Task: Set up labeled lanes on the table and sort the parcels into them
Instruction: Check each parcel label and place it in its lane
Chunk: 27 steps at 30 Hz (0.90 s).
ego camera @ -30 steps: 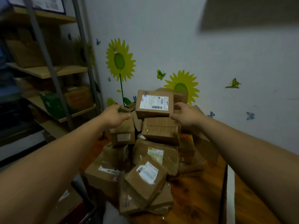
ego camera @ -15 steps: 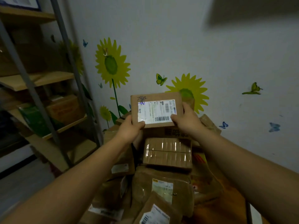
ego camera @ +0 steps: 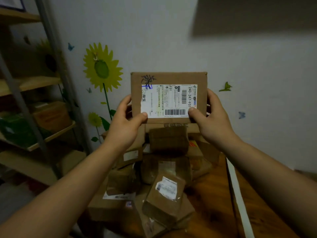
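A flat brown cardboard parcel [ego camera: 169,78] with a white shipping label facing me is held upright in the air above the pile. My left hand [ego camera: 126,122] grips its lower left edge, thumb on the label. My right hand [ego camera: 211,117] grips its lower right edge, thumb on the label by the barcode. Below lies a heap of brown parcels [ego camera: 164,193], several wrapped in tape, piled on the left end of a wooden table [ego camera: 214,203]. A white strip [ego camera: 237,196] runs along the tabletop to the right of the heap.
A metal-framed shelf unit [ego camera: 25,107] with wooden boards stands at the left, holding boxes and a green item. The white wall [ego camera: 257,62] with sunflower and butterfly stickers is right behind the heap. A lower wooden surface [ego camera: 72,162] sits left of the table.
Both hands lifted the labelled parcel off the top of the heap and raised it upright, closer to my view. The heap beneath stayed in place.
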Motion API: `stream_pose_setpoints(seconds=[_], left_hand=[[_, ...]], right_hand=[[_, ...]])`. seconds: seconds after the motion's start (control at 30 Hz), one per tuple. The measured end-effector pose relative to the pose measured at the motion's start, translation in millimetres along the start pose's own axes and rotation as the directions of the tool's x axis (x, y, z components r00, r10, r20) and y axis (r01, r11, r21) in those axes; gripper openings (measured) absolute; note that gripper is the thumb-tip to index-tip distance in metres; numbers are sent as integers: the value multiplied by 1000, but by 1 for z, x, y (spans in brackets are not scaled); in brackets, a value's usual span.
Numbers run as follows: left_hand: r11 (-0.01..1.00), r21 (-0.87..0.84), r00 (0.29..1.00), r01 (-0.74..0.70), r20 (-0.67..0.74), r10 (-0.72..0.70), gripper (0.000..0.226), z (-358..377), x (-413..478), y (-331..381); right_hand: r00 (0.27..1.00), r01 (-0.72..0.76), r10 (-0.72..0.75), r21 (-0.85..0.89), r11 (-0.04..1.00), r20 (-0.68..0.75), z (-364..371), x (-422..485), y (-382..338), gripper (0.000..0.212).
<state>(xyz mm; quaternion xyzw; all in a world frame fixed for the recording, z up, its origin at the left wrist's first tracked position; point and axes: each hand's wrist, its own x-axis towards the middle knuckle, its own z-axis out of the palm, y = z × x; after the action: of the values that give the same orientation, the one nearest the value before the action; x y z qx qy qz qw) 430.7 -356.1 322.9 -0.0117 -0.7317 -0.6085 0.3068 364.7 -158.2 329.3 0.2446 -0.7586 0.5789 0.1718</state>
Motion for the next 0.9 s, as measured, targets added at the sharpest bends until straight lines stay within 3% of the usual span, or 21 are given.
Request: stream_pose_setpoints(seconds=[0.23, 0.37, 0.53, 0.67, 0.73, 0.83, 0.9], left_hand=[[986, -163, 991, -23, 123, 43, 48, 32, -44, 19], [988, -148, 979, -44, 191, 73, 57, 72, -63, 28], [977, -193, 963, 93, 268, -38, 70, 149, -88, 42], [943, -250, 928, 221, 350, -125, 84, 222, -109, 52], [936, -239, 905, 259, 398, -149, 77, 259, -118, 57], [898, -245, 870, 366, 431, -237, 38, 314, -126, 65], [836, -295, 845, 463, 433, -315, 23, 346, -132, 68]], right_hand=[[992, -34, 16, -147, 989, -123, -60, -56, -21, 57], [986, -59, 30, -177, 982, -162, -104, -78, -20, 60], [968, -111, 53, -228, 967, -245, -179, -97, -12, 64], [931, -164, 52, -286, 944, -362, -255, -98, 3, 55], [920, -195, 60, -320, 927, -387, -293, -94, 14, 49], [899, -214, 53, -332, 919, -434, -346, -88, 32, 49], [865, -250, 72, -302, 920, -497, -371, -86, 44, 50]])
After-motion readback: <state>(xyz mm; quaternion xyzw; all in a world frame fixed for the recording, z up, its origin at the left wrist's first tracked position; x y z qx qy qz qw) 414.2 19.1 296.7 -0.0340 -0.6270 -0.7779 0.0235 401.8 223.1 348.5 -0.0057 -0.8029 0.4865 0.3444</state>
